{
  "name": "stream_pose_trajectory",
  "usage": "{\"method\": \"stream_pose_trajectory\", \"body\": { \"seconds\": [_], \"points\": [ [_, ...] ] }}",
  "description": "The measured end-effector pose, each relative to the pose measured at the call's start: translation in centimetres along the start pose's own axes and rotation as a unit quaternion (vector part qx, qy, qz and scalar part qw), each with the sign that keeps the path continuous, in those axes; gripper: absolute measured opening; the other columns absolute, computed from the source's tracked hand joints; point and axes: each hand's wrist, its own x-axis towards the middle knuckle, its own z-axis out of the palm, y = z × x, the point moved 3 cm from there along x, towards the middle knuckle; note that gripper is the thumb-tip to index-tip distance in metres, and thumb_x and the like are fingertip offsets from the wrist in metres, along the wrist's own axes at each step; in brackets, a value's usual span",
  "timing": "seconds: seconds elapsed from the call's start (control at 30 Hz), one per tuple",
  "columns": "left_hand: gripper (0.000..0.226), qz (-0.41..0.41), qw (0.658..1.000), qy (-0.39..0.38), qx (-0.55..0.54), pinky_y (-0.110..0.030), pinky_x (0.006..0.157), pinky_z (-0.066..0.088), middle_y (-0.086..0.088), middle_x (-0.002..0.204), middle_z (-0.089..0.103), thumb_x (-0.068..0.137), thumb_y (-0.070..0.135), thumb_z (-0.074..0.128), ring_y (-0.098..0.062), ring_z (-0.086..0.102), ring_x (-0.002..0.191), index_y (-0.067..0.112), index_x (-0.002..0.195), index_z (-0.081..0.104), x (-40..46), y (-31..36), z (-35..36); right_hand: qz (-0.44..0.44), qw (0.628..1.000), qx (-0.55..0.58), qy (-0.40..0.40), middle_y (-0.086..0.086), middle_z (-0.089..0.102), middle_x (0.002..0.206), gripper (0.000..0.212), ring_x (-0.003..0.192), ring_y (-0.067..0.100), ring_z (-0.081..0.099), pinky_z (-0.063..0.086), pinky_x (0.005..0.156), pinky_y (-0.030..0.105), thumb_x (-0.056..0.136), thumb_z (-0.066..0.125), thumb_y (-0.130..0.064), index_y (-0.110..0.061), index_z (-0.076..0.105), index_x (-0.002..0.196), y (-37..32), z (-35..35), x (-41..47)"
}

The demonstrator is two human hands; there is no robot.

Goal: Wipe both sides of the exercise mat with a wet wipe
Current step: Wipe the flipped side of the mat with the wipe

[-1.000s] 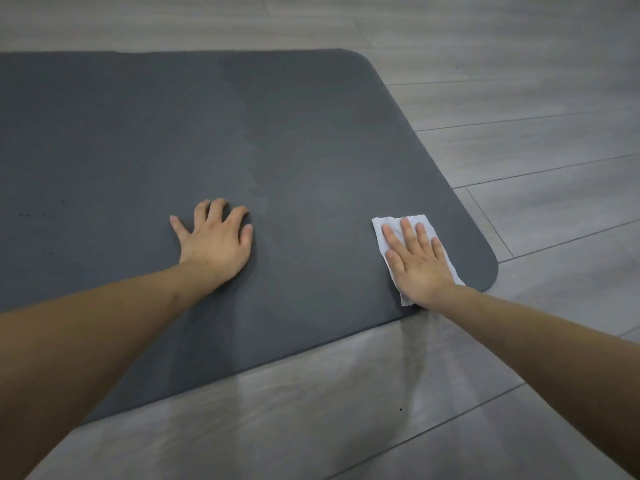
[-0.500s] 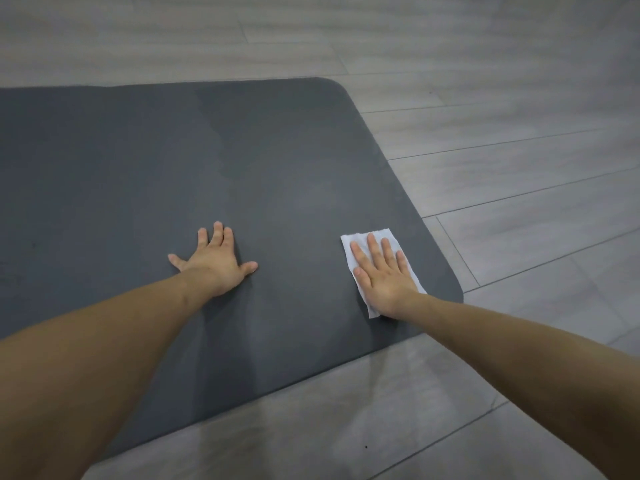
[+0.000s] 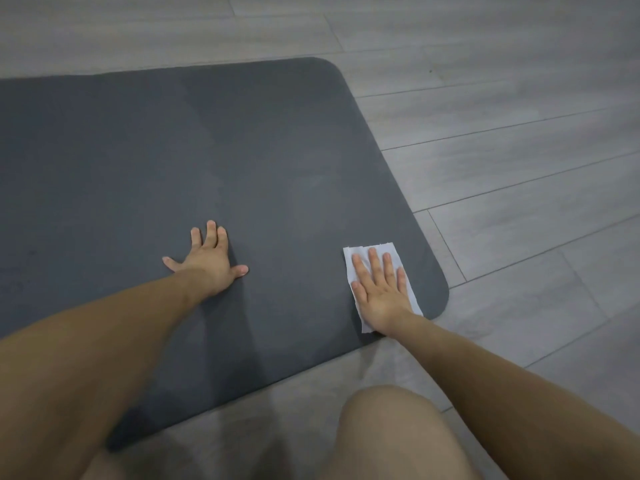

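Grip: right hand (image 3: 381, 292) spread flat, pressing white rectangular wet wipe (image 3: 377, 252); left hand (image 3: 211, 261) flat.
Change: wipe barely moved on dark grey foam exercise mat (image 3: 173, 161).
Meaning: this corner's stroke continues.

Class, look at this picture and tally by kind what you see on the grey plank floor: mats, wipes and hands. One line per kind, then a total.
Dark grey foam exercise mat: 1
White wet wipe: 1
Hands, left hand and right hand: 2
Total: 4
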Motion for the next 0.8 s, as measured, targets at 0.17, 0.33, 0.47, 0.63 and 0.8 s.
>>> {"method": "stream_pose_trajectory", "body": {
  "seconds": [0.17, 0.33, 0.47, 0.63, 0.8],
  "points": [
    [0.101, -0.001, 1.0, -0.009, -0.009, -0.085, 0.106, 0.017, 0.012, 0.167, -0.025, 0.096, 0.066, 0.054, -0.022, -0.022, 0.156, 0.025, 0.163, -0.009, 0.6, 0.0, 0.1, 0.003, 1.0, 0.012, 0.013, -0.01, -0.04, 0.161, 0.057, 0.147, 0.019, -0.039, -0.018, 0.123, 0.049, 0.106, 0.001, -0.051, -0.043, -0.029, 0.154, 0.0, 0.2, -0.1],
    [0.1, 0.005, 1.0, -0.011, -0.014, -0.086, 0.106, 0.017, 0.012, 0.167, -0.026, 0.095, 0.066, 0.054, -0.022, -0.023, 0.156, 0.026, 0.163, -0.007, 0.6, -0.1, 0.1, 0.017, 0.998, 0.015, 0.052, -0.011, -0.034, 0.164, 0.056, 0.15, 0.017, -0.035, -0.015, 0.124, 0.049, 0.107, 0.004, -0.049, -0.045, -0.025, 0.155, -0.1, 0.6, -0.1],
    [0.101, 0.011, 1.0, -0.017, -0.012, -0.085, 0.106, 0.018, 0.013, 0.167, -0.027, 0.095, 0.067, 0.055, -0.021, -0.024, 0.155, 0.026, 0.163, -0.008, 0.8, -0.4, 0.0, 0.025, 0.997, 0.008, 0.076, -0.009, -0.024, 0.168, 0.058, 0.153, 0.018, -0.028, -0.011, 0.126, 0.049, 0.105, 0.004, -0.05, -0.044, -0.017, 0.158, -0.2, 0.8, -0.2],
    [0.104, 0.015, 0.999, -0.025, -0.011, -0.084, 0.107, 0.02, 0.014, 0.167, -0.026, 0.091, 0.071, 0.056, -0.02, -0.022, 0.156, 0.028, 0.163, -0.006, 1.0, -0.6, -0.4, 0.016, 0.996, -0.011, 0.087, -0.005, -0.019, 0.17, 0.058, 0.155, 0.021, -0.023, -0.005, 0.127, 0.051, 0.104, -0.001, -0.052, -0.041, -0.015, 0.16, -0.1, 0.7, 0.0],
    [0.105, 0.011, 1.0, -0.02, -0.001, -0.083, 0.108, 0.022, 0.013, 0.167, -0.025, 0.092, 0.071, 0.055, -0.021, -0.02, 0.156, 0.026, 0.163, -0.006, 0.8, -0.2, -0.6, 0.019, 0.995, -0.002, 0.093, -0.006, -0.017, 0.17, 0.058, 0.156, 0.02, -0.02, -0.001, 0.127, 0.051, 0.108, 0.01, -0.049, -0.041, -0.013, 0.16, 0.3, 1.1, -0.4]
  ]
}}
